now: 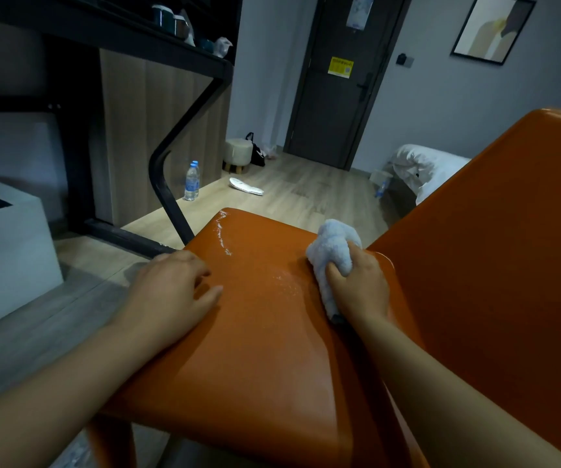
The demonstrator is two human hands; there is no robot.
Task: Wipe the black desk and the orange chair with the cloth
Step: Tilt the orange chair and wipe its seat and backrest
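Observation:
The orange chair [265, 332] fills the lower middle, its seat facing me and its backrest rising at the right. My right hand [361, 285] grips a bunched pale blue cloth [331, 251] and presses it on the seat close to the backrest. My left hand [174, 292] rests on the seat's left edge with fingers loosely spread. Wet streaks shine on the seat between the two hands. The black desk [157, 45] stands at the upper left, its angled black leg coming down beside the chair.
A white box [5, 251] sits on the floor at the left. Two water bottles [192, 180] stand by the desk leg. Farther off lie a white slipper [246, 186], a small stool [237, 153], a dark door and a bed corner [424, 167].

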